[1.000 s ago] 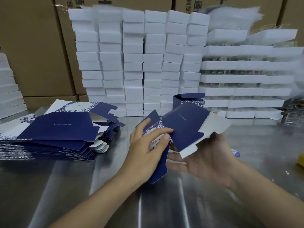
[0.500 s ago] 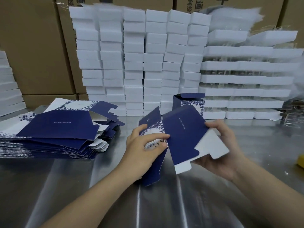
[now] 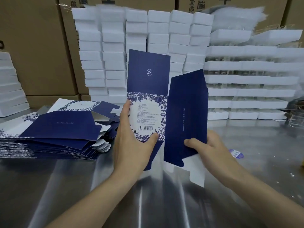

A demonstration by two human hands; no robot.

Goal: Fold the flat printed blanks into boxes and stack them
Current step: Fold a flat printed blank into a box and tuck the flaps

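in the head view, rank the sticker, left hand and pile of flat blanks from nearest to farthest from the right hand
1. sticker: on the table, just right of the right hand.
2. left hand: to the left, gripping the other side of the same blank.
3. pile: flat blanks at the table's far left, beyond the left hand.
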